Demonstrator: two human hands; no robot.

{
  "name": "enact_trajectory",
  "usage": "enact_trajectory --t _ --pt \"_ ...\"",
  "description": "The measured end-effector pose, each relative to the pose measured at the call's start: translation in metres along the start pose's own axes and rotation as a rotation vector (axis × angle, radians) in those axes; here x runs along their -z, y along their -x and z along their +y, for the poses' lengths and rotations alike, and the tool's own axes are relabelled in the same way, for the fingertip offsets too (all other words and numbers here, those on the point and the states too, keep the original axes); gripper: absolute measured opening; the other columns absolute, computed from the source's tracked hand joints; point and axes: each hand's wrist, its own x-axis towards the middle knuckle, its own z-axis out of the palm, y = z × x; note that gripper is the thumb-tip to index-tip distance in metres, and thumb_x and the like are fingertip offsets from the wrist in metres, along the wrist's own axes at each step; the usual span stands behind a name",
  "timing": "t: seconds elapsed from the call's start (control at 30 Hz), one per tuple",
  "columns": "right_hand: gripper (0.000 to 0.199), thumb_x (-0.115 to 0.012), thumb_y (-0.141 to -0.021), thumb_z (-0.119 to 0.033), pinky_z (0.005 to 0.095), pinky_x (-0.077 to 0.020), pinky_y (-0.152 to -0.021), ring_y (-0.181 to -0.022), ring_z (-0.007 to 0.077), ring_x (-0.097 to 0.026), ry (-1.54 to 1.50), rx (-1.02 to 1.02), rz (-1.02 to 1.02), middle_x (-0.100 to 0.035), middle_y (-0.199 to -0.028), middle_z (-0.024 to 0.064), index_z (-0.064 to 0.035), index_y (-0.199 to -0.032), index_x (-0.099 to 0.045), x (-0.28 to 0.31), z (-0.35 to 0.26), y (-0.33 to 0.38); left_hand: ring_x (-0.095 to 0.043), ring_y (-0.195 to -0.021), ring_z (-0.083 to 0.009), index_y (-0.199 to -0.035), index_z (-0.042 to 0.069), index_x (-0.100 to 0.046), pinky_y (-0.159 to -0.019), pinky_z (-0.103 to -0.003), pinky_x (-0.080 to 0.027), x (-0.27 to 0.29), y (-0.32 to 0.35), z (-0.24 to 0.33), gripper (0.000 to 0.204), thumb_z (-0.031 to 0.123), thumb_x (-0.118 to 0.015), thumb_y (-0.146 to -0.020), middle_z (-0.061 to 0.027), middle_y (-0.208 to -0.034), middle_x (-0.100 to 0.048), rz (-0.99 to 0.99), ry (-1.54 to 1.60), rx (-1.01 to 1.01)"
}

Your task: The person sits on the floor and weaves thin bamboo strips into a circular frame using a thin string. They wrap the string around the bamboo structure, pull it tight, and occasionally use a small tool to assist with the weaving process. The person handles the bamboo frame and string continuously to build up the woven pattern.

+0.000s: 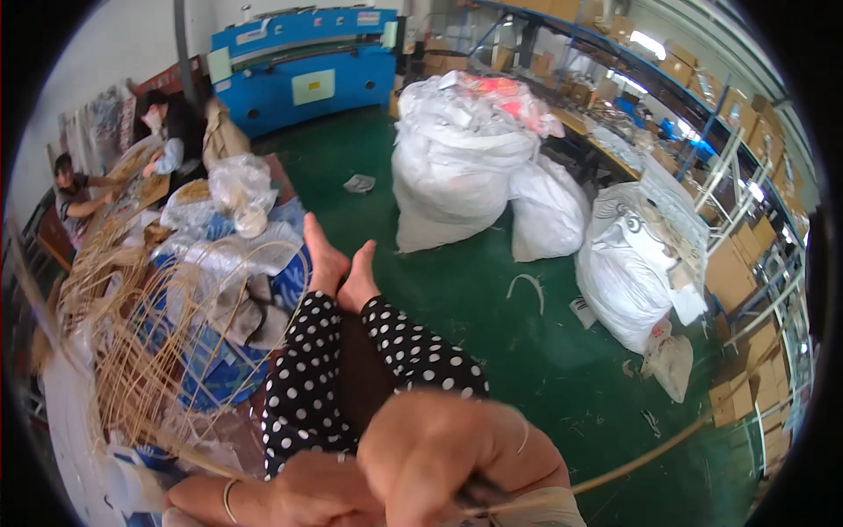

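Observation:
My right hand [439, 457] sits at the bottom centre, fingers closed around thin tan rattan strips [641, 461] that run off to the right over the floor. Just left of it, my left hand [312, 492], with a bracelet on the wrist, is closed on the same strips. Above both hands my legs in black trousers with white dots [351, 360] stretch forward, bare feet [338, 268] crossed. A loose tangle of long rattan canes [149, 342] arches up at my left.
Large stuffed white sacks [465, 167] stand on the green floor [492, 316], another sack [628, 263] at right. A blue machine [303, 70] is at the back. Two people [171, 132] sit working at the far left. Shelves with cardboard boxes [746, 255] line the right.

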Motion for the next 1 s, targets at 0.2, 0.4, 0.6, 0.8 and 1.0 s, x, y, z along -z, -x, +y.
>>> enact_trajectory --t 0.2,0.4,0.6,0.8,1.0 --pt "0.008 -0.064 -0.073 -0.001 0.0278 -0.0416 -0.056 -0.064 0.0186 -0.054 0.348 -0.321 0.526 -0.057 -0.072 0.0088 0.0016 -0.079 -0.059 0.002 0.04 0.038 -0.057 -0.056 -0.0217 -0.085 0.001 -0.059 -0.048 -0.028 -0.043 0.033 -0.039 -0.003 0.014 -0.001 -0.06 -0.071 -0.0071 -0.068 -0.059 0.185 -0.165 -0.065" --pt "0.004 -0.058 -0.074 0.003 0.0304 -0.0405 -0.057 -0.063 0.0203 -0.053 0.347 -0.392 0.617 -0.057 -0.071 0.0106 0.0032 -0.078 -0.058 -0.027 0.031 0.036 -0.054 -0.054 -0.0173 -0.081 0.0 -0.056 -0.048 -0.026 -0.041 0.033 -0.042 0.001 0.01 0.001 -0.061 -0.073 -0.0076 -0.066 -0.058 0.291 -0.21 -0.092" --pt "0.007 -0.057 -0.075 0.003 0.0271 -0.0409 -0.058 -0.065 0.0191 -0.053 0.444 -0.37 0.643 -0.056 -0.073 0.011 0.004 -0.081 -0.057 -0.017 0.04 0.05 -0.054 -0.055 -0.0162 -0.081 0.0 -0.056 -0.048 -0.025 -0.041 0.033 -0.041 -0.002 0.01 0.001 -0.061 -0.073 -0.0088 -0.066 -0.058 0.307 -0.183 -0.093" --pt "0.024 -0.059 -0.079 -0.006 0.0238 -0.0407 -0.053 -0.06 0.0154 -0.054 0.334 -0.313 0.554 -0.057 -0.073 0.0092 0.0028 -0.102 -0.058 -0.007 0.028 0.034 -0.056 -0.059 -0.0181 -0.085 -0.002 -0.059 -0.053 -0.026 -0.043 0.032 -0.038 0.0 0.009 -0.002 -0.06 -0.076 -0.007 -0.07 -0.058 0.162 0.073 0.032" --pt "0.019 -0.06 -0.079 -0.012 0.0266 -0.0369 -0.044 -0.049 0.0186 -0.051 0.386 -0.233 0.311 -0.054 -0.061 0.0072 0.0004 -0.094 -0.06 0.003 0.029 0.03 -0.054 -0.061 -0.0152 -0.087 -0.004 -0.059 -0.053 -0.025 -0.041 0.031 -0.03 0.004 0.009 -0.001 -0.058 -0.079 -0.0064 -0.072 -0.057 0.098 0.383 0.262"
